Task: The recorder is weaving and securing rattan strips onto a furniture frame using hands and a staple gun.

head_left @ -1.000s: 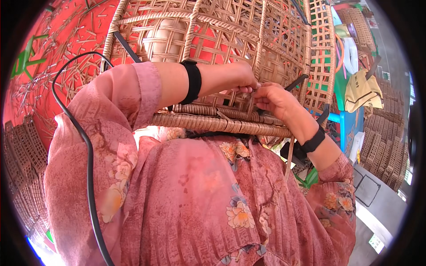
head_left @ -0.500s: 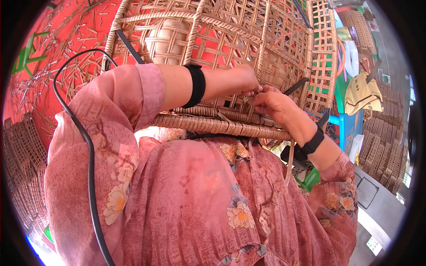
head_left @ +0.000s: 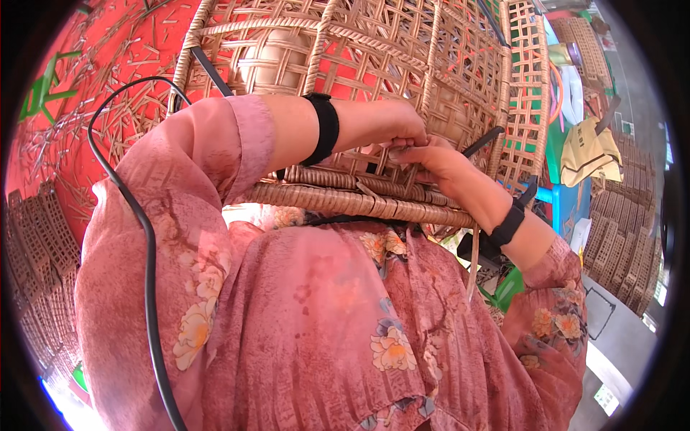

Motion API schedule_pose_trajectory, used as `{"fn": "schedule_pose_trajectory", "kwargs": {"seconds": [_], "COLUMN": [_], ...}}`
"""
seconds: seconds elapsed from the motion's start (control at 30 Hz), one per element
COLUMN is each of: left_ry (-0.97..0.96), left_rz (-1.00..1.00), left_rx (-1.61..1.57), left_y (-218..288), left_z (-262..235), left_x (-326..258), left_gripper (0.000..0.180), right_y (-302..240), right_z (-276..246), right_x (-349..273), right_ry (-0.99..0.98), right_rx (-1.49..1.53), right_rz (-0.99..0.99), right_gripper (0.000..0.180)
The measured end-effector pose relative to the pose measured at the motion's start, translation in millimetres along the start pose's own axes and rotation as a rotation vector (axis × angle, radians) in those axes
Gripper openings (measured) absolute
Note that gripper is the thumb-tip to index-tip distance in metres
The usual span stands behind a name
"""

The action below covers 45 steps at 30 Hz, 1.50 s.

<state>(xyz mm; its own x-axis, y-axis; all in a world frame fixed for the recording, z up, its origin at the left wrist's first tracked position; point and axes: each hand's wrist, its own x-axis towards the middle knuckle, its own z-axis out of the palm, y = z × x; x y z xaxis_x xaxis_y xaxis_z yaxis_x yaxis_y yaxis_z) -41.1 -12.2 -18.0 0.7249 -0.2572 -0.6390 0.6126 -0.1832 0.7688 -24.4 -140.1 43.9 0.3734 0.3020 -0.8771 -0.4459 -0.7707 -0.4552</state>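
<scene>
A large woven wicker basket with an open lattice lies in front of me, its thick wrapped rim close to my body. Against the lattice near this rim, my left hand has its fingers curled closed. My right hand meets it from the right, with its thumb laid over the bent fingers. Whatever is pinched between them is too small and covered to make out. A loose wicker strand hangs below the rim by my right wrist. Through the weave, a pale rounded shape shows.
Cut wicker scraps litter the red floor covering at the left, near a green stool. Stacks of woven panels stand at the right. A yellow bag hangs by a blue table. A black cable crosses my left sleeve.
My right hand has shifted slightly left, its thumb now stretched across the fingers. My left hand has moved slightly and remains close against the right one at the lattice.
</scene>
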Motion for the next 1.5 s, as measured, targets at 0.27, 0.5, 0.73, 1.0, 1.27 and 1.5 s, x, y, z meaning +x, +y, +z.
{"fn": "schedule_pose_trajectory", "kwargs": {"seconds": [0.27, 0.5, 0.73, 1.0, 1.27, 1.5], "left_ry": [-0.028, 0.028, -0.035, -0.1, -0.205, -0.026], "left_rz": [0.02, -0.008, 0.002, -0.063, 0.042, 0.121], "left_rx": [-0.144, -0.006, -0.08, -0.098, -0.167, -0.006], "left_y": [3, 5, -6, -10, -4, -8], "left_z": [-6, 6, 0, 0, -7, 8], "left_x": [-17, -5, -2, 2, -15, -12], "left_gripper": [0.022, 0.024, 0.025, 0.022, 0.018, 0.022], "right_y": [1, 35, -24, -27, -10, -6], "right_z": [3, -20, -27, -36, -55, -63], "right_x": [13, 29, -45, -59, -52, -49], "right_ry": [0.095, 0.325, 0.046, -0.037, -0.037, -0.035], "right_rx": [-0.155, -0.656, -0.672, -0.492, -0.472, -0.475], "right_rz": [0.034, -0.394, -0.025, -0.126, -0.04, 0.001], "right_gripper": [0.023, 0.024, 0.015, 0.02, 0.022, 0.021]}}
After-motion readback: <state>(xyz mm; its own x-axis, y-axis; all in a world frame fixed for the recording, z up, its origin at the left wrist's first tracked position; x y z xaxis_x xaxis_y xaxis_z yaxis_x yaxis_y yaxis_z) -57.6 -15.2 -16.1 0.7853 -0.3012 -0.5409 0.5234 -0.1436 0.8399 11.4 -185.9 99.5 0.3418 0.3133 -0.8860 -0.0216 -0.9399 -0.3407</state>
